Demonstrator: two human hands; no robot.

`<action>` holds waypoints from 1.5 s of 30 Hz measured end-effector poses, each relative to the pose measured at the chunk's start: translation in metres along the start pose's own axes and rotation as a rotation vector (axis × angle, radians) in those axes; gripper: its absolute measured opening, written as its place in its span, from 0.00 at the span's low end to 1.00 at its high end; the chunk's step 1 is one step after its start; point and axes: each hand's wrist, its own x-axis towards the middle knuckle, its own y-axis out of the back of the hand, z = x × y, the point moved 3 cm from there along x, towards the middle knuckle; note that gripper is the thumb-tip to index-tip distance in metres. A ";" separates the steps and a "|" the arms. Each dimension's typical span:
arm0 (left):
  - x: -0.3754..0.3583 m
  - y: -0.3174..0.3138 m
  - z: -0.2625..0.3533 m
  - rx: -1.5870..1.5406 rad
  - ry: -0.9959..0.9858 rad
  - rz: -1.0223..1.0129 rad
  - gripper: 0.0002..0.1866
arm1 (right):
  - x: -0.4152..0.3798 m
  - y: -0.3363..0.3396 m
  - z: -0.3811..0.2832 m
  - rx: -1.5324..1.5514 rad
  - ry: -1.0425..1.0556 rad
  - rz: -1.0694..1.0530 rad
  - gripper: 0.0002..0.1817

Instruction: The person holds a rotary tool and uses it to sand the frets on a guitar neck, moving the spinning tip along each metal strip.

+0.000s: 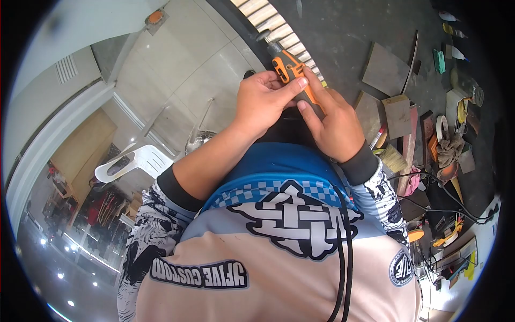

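Note:
An orange and black rotary tool (288,65) is in both hands, tilted with its head up and to the left. A small round disc (263,35) is at its tip. My left hand (266,97) is closed around the tool's side, its thumb lying across the body. Around the rear part of the tool, my right hand (336,119) is closed, with the thumb on the near side and the fingers on the far side. Just beyond the tool lies a row of pale wooden strips (284,33) along the edge of the dark work surface.
The dark tabletop (332,32) holds a square grey board (385,68), a wooden block (397,116), a brush (392,160), a tape roll (441,127) and a crumpled cloth (450,149). Black cables (456,198) run at right. A white plastic chair (137,162) stands on the left floor.

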 end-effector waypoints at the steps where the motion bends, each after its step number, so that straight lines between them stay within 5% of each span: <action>1: 0.001 -0.001 0.000 0.012 0.001 -0.007 0.21 | 0.000 0.001 0.001 0.000 -0.003 0.001 0.34; 29: 0.026 -0.044 0.018 0.126 -0.019 -0.085 0.22 | 0.007 0.029 0.030 0.107 0.059 0.155 0.33; 45: -0.020 0.001 -0.026 -0.045 -0.027 -0.114 0.18 | -0.037 -0.009 -0.004 -0.043 0.019 0.075 0.35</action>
